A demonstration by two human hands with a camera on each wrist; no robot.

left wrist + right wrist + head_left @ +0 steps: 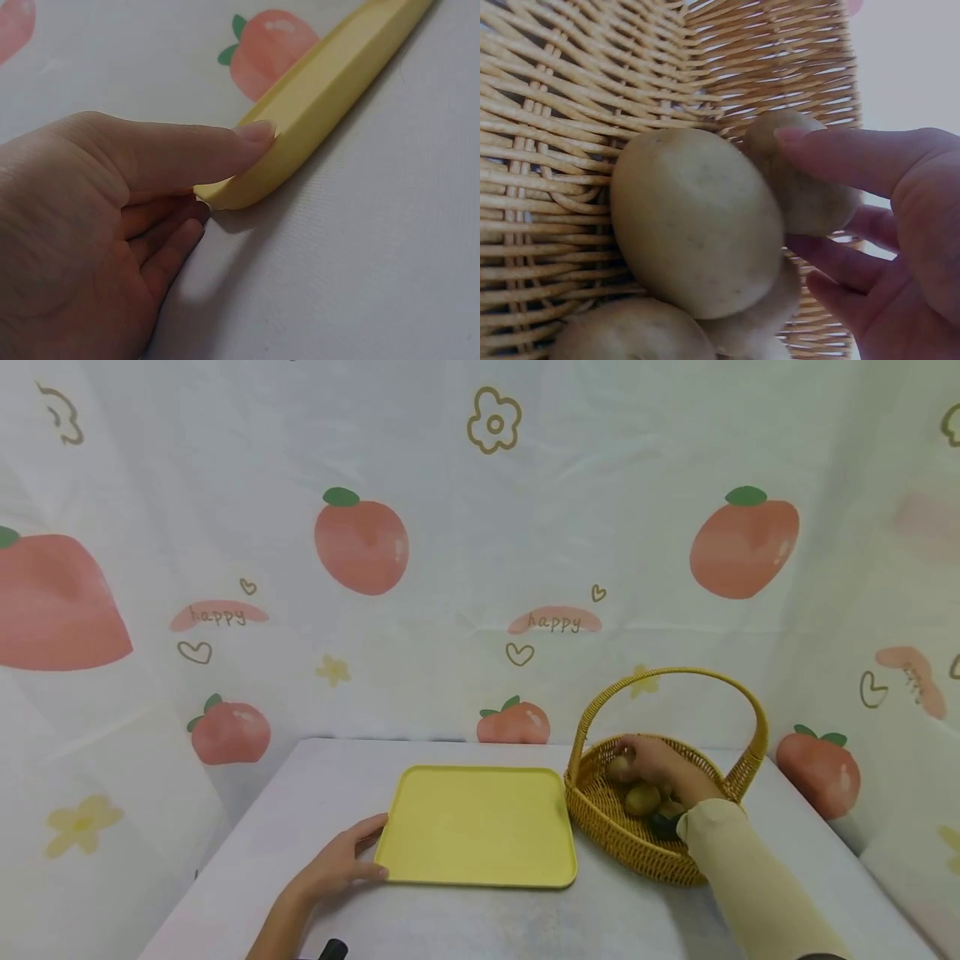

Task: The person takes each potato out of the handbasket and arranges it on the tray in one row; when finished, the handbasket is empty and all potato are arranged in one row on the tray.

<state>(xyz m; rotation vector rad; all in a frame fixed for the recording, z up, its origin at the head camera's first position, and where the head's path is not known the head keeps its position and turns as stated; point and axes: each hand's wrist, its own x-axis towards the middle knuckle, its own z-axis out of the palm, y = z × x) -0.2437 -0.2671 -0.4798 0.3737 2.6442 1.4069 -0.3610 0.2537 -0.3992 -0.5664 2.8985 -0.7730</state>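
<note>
A shallow yellow tray (480, 827) lies flat on the table. My left hand (337, 860) holds it at its left side; in the left wrist view the thumb (255, 135) presses the rim while the other fingers bend in below it. To the tray's right stands a wicker basket (633, 853) with a tall arched handle. Inside it, my right hand (654, 760) grips a potato (814, 191) between thumb and fingers against the basket wall. A larger potato (697, 225) sits right beside that one, and another potato (634, 334) shows at the bottom of the view.
The basket handle (675, 672) arches up behind my right forearm. A dark object (663, 827) lies in the basket near my right sleeve (750, 877). A white fruit-print curtain (450, 527) hangs behind the white table (450, 927).
</note>
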